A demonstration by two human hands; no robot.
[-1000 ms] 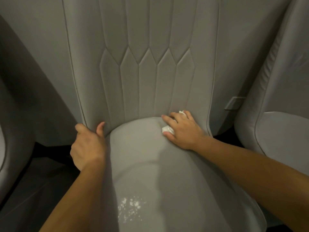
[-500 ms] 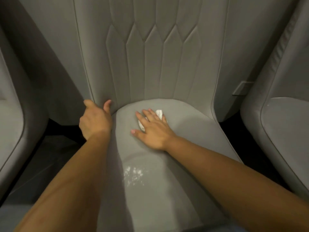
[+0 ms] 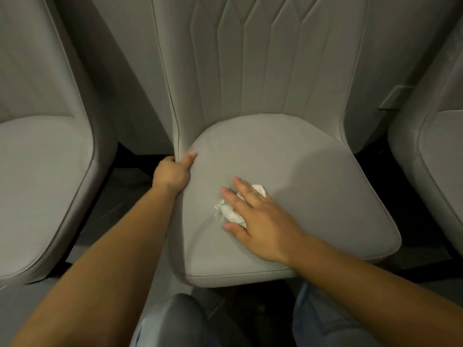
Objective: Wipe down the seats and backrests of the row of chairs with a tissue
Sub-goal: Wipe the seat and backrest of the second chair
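Observation:
A grey upholstered chair fills the middle of the head view, with its seat cushion (image 3: 313,191) below a quilted backrest (image 3: 263,71). My right hand (image 3: 260,221) lies flat with straight fingers on the left part of the seat and presses a crumpled white tissue (image 3: 231,214) onto a patch of white specks. My left hand (image 3: 172,171) grips the left edge of the chair where backrest and seat meet, thumb on the front side.
A matching grey chair (image 3: 42,184) stands to the left and another (image 3: 438,159) to the right, with dark gaps between them. My knees in blue trousers (image 3: 175,321) are at the bottom edge, close to the seat's front rim.
My right hand has slid the tissue from the back of the seat toward the front, onto the white specks. The camera has pulled back. The left hand keeps its hold.

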